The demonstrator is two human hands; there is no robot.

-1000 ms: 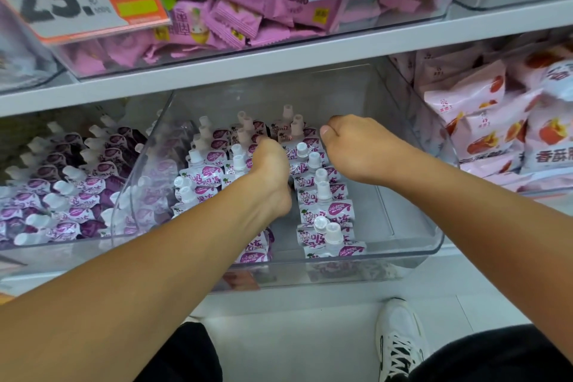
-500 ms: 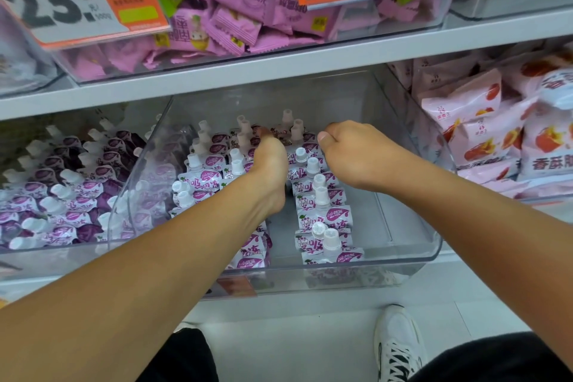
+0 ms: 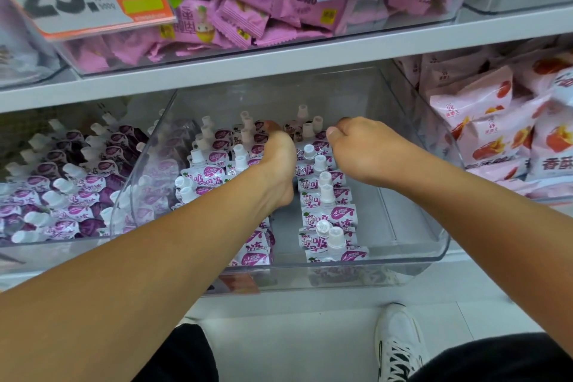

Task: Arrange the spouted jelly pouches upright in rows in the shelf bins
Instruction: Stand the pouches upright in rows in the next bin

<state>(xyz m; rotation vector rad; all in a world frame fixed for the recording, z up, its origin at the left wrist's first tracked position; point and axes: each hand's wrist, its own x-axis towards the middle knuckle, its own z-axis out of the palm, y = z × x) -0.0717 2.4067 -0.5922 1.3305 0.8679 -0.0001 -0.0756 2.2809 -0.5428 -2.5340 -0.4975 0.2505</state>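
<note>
Left hand [image 3: 276, 158]: your fingers curl among far pouches [image 3: 325, 192], steadying that row upright.
Right hand [image 3: 362, 149]: curled likewise; grip hidden.
Bin [image 3: 412, 245]: right side bare.

Bin [image 3: 446, 253] right side bare, open from above; pouch rows [image 3: 325, 214] crowd left

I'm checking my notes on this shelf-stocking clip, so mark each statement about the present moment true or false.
1. Both hands reach into the clear plastic middle bin. True.
2. The right side of that bin's floor is packed with pouches. False: it is bare.
3. The white-capped purple jelly pouches stand spout-up in rows. True.
4. The bin to the right holds green packets. False: pale pink snack bags.
</note>
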